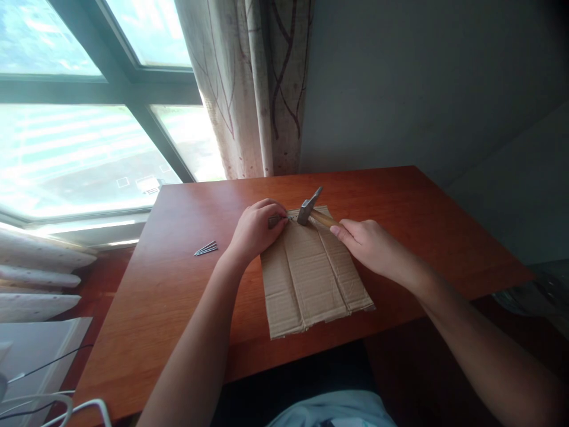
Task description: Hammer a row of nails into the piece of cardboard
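My right hand is wrapped round the wooden handle of a hammer. The metal head is over the far end of a piece of brown cardboard, just right of my left fingertips; whether it touches the cardboard I cannot tell. My left hand rests at the cardboard's far left corner, thumb and forefinger pinched on a small thin thing that looks like a nail. A dark patch shows beneath those fingers, mostly hidden. To the left, several loose nails lie together on the table.
The reddish-brown wooden table reaches to a window at the left and a grey wall at the back. A patterned curtain hangs behind it. White cables are at the near left corner.
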The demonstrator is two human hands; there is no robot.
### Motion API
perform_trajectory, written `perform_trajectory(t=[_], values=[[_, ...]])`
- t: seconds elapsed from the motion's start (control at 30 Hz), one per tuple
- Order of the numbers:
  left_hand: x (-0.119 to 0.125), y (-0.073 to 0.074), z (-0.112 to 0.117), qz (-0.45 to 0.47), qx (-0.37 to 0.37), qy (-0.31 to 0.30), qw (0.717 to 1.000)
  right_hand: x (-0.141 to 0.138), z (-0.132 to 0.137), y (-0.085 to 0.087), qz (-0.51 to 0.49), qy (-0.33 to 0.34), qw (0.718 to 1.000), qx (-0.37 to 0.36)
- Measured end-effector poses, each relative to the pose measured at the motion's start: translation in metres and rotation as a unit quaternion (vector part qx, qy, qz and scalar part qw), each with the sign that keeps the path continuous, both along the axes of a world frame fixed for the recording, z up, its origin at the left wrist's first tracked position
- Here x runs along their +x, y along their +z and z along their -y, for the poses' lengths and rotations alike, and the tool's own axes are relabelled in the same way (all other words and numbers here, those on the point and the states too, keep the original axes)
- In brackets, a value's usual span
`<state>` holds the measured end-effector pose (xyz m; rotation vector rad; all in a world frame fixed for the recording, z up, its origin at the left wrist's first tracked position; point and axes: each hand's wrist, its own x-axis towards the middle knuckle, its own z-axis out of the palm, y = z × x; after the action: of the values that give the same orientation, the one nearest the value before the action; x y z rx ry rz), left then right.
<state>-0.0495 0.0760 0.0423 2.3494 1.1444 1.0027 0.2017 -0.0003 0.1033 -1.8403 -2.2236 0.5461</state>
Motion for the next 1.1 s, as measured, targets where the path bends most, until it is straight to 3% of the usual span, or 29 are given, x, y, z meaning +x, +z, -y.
perform_trajectory(t=[0.67, 1.1], values=[[0.0044, 0.0029, -0.0002, 0.009, -0.002, -0.022, 1.000, -0.0016, 0.0011, 0.0008, -0.003, -0.006, 1.000, -0.009], [0.0049, 0.0013, 0.0004, -0.003, -0.006, 0.006, 1.000, -0.0011, 0.0004, -0.0027, -0.005, -0.012, 1.000, -0.008]])
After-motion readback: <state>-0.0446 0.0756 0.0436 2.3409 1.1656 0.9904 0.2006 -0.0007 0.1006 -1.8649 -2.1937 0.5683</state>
